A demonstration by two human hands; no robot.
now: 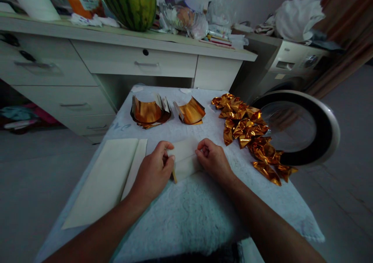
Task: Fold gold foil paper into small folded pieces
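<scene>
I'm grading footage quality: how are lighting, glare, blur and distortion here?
Head view: dim, cool light overall; bright glints on the folded gold foil pieces; no strong motion blur on the left hand or right hand; faint detail on the pale sheet; white cabinet lines slanting, likely wide-lens distortion.

Left forearm (109, 224) and right forearm (259, 212) angle inward. Left hand (154, 167) in thumb-index pinch; right hand (214, 160) pinching too, knuckles curled. Hands apart, roughly level.
</scene>
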